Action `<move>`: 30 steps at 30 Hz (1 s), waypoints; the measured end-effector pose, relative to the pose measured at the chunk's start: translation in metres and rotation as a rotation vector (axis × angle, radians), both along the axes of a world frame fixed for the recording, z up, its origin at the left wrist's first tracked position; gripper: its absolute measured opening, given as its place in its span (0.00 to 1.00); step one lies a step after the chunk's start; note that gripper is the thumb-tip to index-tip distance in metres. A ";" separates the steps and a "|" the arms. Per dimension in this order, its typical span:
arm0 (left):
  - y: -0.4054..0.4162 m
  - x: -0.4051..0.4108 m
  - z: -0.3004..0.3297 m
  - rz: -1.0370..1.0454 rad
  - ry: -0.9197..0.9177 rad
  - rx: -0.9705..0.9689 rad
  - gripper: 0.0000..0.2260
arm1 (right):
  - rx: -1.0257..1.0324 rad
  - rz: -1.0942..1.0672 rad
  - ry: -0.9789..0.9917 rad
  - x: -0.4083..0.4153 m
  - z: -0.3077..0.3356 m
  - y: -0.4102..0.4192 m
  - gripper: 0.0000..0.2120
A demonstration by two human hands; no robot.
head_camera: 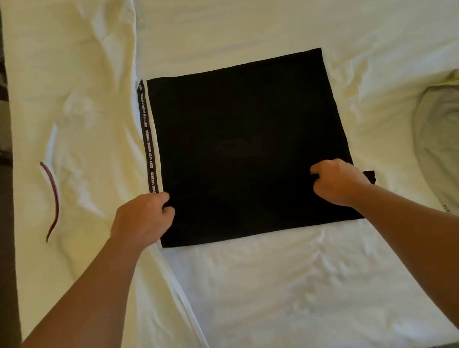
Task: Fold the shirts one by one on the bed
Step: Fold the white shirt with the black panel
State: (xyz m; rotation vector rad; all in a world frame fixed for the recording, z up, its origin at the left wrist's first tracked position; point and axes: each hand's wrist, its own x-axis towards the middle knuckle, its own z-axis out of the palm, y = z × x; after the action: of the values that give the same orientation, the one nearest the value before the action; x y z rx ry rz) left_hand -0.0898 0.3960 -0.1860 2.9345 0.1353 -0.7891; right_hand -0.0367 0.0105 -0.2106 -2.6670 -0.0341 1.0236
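We're reaching both forearms over the white bed [267, 286]; L hand [143, 220] and R hand [337, 182] are curling fingers, pinching the black shirt [247, 141] at its near side edges, mid-bed. Side tape [147, 138] is reading "DON'T STOP MOVING FORWARD".

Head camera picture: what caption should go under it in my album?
Both hands, left and right, grip a black shirt on the white bed.
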 end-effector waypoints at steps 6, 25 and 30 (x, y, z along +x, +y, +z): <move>0.006 0.036 -0.029 0.005 -0.001 -0.031 0.09 | -0.069 0.042 -0.087 0.036 -0.014 0.002 0.12; -0.017 0.032 -0.056 0.126 -0.318 0.102 0.14 | -0.165 -0.076 -0.637 0.004 -0.046 0.016 0.18; -0.067 -0.013 -0.071 -0.233 -0.321 -0.023 0.25 | -0.028 0.106 -0.516 -0.044 -0.056 0.050 0.22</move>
State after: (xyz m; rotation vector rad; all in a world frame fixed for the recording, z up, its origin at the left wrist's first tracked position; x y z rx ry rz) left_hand -0.1025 0.3286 -0.2566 3.0399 -0.2415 -0.3280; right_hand -0.0811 0.0606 -0.2664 -2.9040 -0.2689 0.3376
